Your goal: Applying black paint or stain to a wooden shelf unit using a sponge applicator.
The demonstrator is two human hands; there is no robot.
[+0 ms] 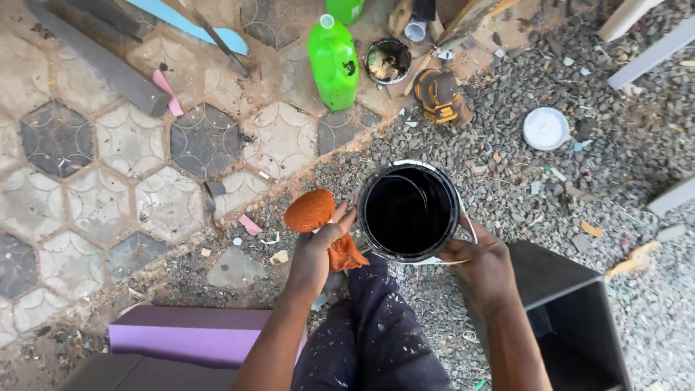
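Observation:
An open round can (pixel 409 211) full of black liquid is held up over my knee. My right hand (pixel 481 262) grips its right side and bottom edge. My left hand (pixel 318 250) is closed on an orange cloth wad (pixel 310 210), whose rounded end points up just left of the can's rim, while a loose tail of the cloth (pixel 346 255) hangs below my palm. My paint-speckled dark trouser leg (pixel 373 326) lies under both hands.
A green plastic jug (pixel 334 61), a small dirty tin (pixel 387 61), a yellow-black power tool (pixel 439 94) and a white lid (pixel 545 128) lie on the gravel and patterned tiles ahead. A purple board (pixel 195 337) sits lower left, a dark box (pixel 572 318) lower right.

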